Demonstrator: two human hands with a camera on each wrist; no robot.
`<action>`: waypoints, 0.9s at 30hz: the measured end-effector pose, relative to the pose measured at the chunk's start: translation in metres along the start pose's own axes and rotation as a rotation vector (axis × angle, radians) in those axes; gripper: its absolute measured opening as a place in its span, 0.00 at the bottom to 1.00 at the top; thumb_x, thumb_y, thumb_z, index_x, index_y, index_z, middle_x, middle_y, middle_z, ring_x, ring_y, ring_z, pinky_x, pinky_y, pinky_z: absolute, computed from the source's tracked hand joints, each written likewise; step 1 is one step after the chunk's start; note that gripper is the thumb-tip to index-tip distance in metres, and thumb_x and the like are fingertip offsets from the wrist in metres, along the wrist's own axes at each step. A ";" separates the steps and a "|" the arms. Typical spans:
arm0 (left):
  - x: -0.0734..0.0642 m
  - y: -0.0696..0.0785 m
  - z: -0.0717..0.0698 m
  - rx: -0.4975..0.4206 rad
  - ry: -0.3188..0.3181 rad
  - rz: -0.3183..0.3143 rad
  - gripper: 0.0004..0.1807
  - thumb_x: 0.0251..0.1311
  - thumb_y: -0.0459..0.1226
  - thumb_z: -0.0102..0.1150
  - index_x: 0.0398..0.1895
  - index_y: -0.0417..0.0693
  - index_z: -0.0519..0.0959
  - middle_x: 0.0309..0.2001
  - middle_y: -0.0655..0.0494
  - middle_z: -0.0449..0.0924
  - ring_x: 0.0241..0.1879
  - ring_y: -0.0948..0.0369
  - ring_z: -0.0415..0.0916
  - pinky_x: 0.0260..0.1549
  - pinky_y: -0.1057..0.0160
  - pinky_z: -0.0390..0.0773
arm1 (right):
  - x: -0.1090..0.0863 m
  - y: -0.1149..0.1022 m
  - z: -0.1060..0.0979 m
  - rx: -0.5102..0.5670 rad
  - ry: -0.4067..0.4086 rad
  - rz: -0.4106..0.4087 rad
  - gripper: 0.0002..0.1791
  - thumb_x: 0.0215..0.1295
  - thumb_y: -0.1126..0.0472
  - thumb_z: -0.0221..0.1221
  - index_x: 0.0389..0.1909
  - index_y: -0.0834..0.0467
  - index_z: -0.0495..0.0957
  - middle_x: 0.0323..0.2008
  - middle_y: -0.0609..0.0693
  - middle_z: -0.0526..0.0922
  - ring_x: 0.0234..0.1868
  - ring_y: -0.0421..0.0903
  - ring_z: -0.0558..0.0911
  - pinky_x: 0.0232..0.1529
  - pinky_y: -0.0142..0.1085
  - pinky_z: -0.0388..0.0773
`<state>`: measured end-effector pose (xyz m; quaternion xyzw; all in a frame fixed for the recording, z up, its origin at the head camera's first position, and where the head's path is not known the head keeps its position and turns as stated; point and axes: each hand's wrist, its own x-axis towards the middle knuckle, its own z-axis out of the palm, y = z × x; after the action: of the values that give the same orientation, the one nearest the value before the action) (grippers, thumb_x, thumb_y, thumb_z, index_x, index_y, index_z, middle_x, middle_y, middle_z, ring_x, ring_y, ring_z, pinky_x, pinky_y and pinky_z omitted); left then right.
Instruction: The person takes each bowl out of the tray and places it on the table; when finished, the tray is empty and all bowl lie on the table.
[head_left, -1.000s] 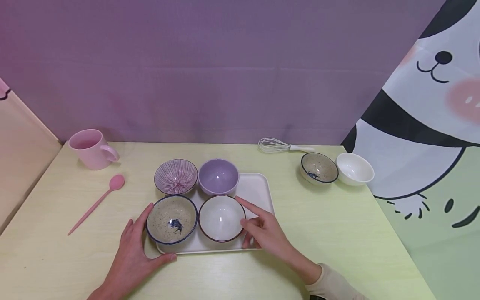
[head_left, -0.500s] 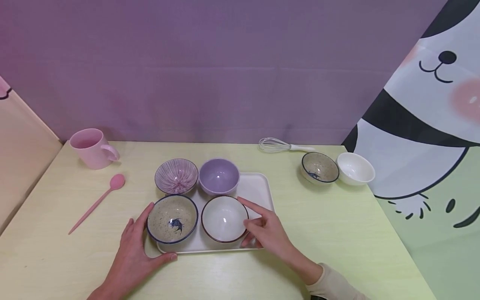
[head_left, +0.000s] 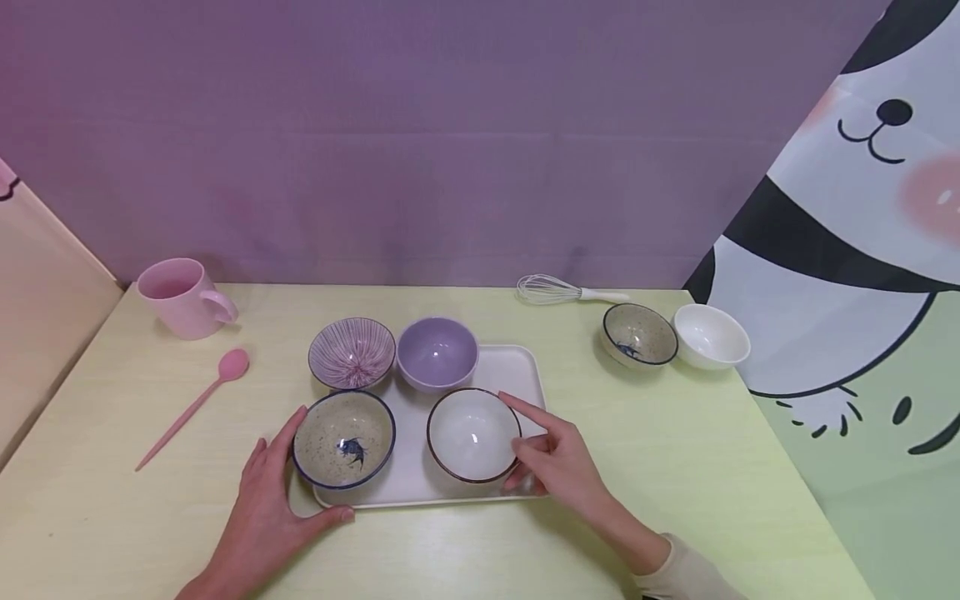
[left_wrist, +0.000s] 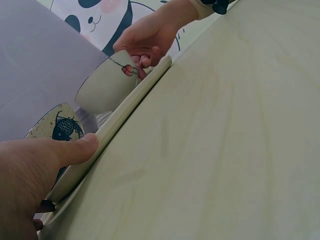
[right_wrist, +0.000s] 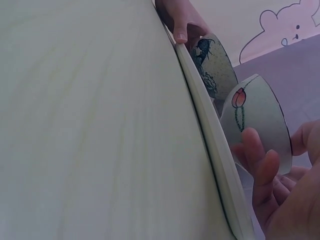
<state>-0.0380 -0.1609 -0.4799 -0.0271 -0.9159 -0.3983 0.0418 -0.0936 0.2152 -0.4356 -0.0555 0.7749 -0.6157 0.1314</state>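
Note:
My right hand (head_left: pixel 558 458) holds a white bowl (head_left: pixel 468 433) with a brown rim, index finger at the rim and thumb at its right side. A red flower bud decorates the bowl's outside in the right wrist view. The bowl is over the front right of a white tray (head_left: pixel 517 375). My left hand (head_left: pixel 262 517) is spread around the tray's front left corner, thumb straight at the front edge and index finger at the rim of a speckled, blue-rimmed bowl (head_left: pixel 333 450). Behind these, a purple-striped bowl (head_left: pixel 352 354) and a plain lilac bowl (head_left: pixel 438 354) stand side by side.
To the left are a pink mug (head_left: pixel 183 308) and a long pink spoon (head_left: pixel 191 408). A whisk (head_left: pixel 555 292), a smaller speckled bowl (head_left: pixel 641 337) and a plain white bowl (head_left: pixel 708 337) are at the back right. A purple backdrop (head_left: pixel 420 167) rises behind the table.
My right hand and the brown-rimmed white bowl have moved right over the tray, widening the gap to the speckled bowl. My left hand has stayed in place.

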 end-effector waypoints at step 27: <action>0.001 -0.001 0.000 -0.005 -0.002 -0.007 0.78 0.41 0.54 0.94 0.92 0.60 0.48 0.84 0.33 0.60 0.82 0.22 0.45 0.76 0.17 0.54 | -0.008 0.003 -0.053 -0.030 0.295 -0.035 0.35 0.75 0.75 0.54 0.81 0.54 0.74 0.22 0.60 0.90 0.23 0.51 0.91 0.15 0.31 0.74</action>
<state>-0.0389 -0.1613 -0.4806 -0.0244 -0.9151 -0.4006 0.0397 -0.1002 0.2679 -0.4269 0.0200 0.7940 -0.6076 0.0045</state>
